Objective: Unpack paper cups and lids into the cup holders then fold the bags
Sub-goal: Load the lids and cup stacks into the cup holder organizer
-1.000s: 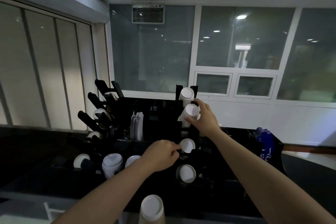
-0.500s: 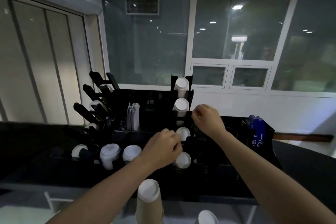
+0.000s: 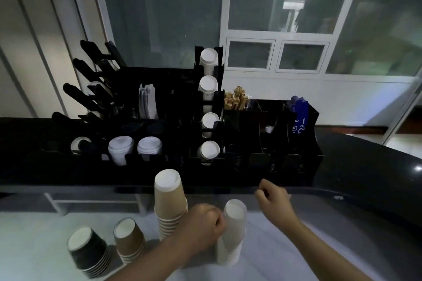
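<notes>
On the pale counter a stack of white paper cups (image 3: 234,232) stands upside down. My left hand (image 3: 202,229) grips its left side with curled fingers. My right hand (image 3: 271,201) hovers just above and right of the stack, fingers curled, holding nothing. A tall tan cup stack (image 3: 169,198) stands to the left of my left hand. Behind them sits the black cup holder rack (image 3: 242,167), with white cups (image 3: 208,85) in its middle column. Lidded white stacks (image 3: 120,146) fill its left slots. No bag is plainly visible.
A short tan cup stack (image 3: 129,242) and a black cup stack (image 3: 88,251) stand at the near left. The rack's right bins hold brown stir sticks (image 3: 236,100) and blue packets (image 3: 299,116). A glossy black countertop (image 3: 365,180) curves away to the right.
Both hands have drawn back from the rack's middle column down to the near counter. The view has tilted down, and my left hand has taken hold of the white cup stack.
</notes>
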Demonstrator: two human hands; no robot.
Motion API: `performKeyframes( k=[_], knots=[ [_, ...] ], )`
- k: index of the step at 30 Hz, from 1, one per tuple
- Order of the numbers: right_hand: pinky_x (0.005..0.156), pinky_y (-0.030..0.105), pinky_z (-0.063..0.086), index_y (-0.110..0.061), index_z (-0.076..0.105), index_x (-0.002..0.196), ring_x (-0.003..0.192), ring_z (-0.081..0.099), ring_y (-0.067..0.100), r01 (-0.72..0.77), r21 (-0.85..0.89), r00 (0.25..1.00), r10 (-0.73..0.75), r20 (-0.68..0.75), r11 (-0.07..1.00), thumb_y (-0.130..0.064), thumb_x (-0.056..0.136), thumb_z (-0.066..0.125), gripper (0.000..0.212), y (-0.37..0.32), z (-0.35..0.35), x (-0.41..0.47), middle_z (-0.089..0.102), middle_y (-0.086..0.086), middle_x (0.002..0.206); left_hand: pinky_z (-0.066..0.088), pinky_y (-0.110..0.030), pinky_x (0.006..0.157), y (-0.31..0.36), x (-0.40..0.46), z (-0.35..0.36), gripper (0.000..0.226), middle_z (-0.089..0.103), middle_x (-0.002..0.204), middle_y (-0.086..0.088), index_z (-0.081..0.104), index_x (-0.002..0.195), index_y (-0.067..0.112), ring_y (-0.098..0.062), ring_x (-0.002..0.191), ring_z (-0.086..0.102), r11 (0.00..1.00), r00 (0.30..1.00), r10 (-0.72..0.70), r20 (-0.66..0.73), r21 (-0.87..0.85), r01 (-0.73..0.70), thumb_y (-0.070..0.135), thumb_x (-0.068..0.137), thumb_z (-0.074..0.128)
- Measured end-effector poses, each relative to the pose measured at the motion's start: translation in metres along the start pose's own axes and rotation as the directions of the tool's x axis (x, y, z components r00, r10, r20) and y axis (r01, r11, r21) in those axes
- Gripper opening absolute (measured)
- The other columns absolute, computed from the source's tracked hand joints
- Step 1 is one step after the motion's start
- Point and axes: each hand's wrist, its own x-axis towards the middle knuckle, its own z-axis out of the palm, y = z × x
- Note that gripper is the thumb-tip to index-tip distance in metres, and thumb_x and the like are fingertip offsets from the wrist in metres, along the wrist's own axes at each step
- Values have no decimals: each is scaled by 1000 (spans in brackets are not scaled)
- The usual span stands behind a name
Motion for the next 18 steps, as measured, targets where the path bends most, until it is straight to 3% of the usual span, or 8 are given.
performKeyframes(
  k=[2, 4, 5, 7, 10, 14, 18],
  knots=[
    [58, 23, 36, -31, 50, 72, 58, 43, 3, -45, 86, 998, 42, 38, 995, -9, 94, 57, 32, 22, 11, -19, 51, -14, 64, 39, -36, 70, -6, -13, 20, 38, 66, 81, -11, 57, 71, 13, -26, 78, 60, 998, 994, -55, 91, -2, 55, 36, 96, 40],
    [78, 22, 45, -43, 55, 106, 86, 58, -3, -108, 130, 982, 85, 170, 986, -28, 96, 67, 23, 40, 22, -35, 61, -23, 95, 43, -30, 72, -11, -21, 36, 29, 66, 80, -5, 60, 72, 15, -19, 79, 63, 997, 991, -54, 120, 55, 48, 35, 93, 58],
    [92, 22, 44, -41, 45, 127, 106, 56, -7, -141, 125, 960, 104, 260, 982, -40, 91, 72, 45, 47, 28, -40, 57, -27, 115, 45, -27, 72, -13, -25, 44, 23, 67, 82, -2, 62, 74, 16, -17, 80, 64, 996, 989, -69, 133, 65, 61, 32, 90, 64],
    [103, 20, 38, -39, 25, 143, 128, 45, -7, -186, 108, 914, 131, 383, 977, -53, 81, 79, 84, 59, 45, -47, 43, -28, 139, 47, -32, 82, -17, -34, 59, 16, 66, 99, -3, 65, 94, 16, -21, 96, 63, 980, 956, -185, 228, -34, 198, 30, 95, 55],
    [92, 11, 45, -48, 28, 135, 123, 51, -5, -224, 115, 904, 163, 394, 968, -48, 70, 87, 87, 66, 73, -50, 50, -24, 137, 47, -34, 93, -24, -41, 78, 30, 62, 117, -1, 60, 117, 24, -22, 109, 60, 950, 908, -263, 327, -77, 303, 37, 94, 47],
    [94, 33, 55, -49, 38, 131, 111, 62, 2, -262, 162, 933, 207, 293, 951, -48, 64, 90, 85, 65, 96, -45, 63, -17, 124, 49, -33, 96, -26, -39, 87, 40, 62, 124, 1, 57, 125, 29, -22, 114, 62, 915, 870, -309, 383, -130, 382, 44, 88, 51],
    [94, 41, 57, -38, 44, 133, 111, 64, 11, -302, 236, 940, 248, 233, 924, -50, 68, 88, 80, 60, 83, -35, 64, -10, 124, 48, -33, 99, -27, -35, 87, 54, 54, 135, -2, 49, 136, 28, -22, 123, 57, 868, 851, -334, 406, -218, 445, 39, 85, 61]
  ],
)
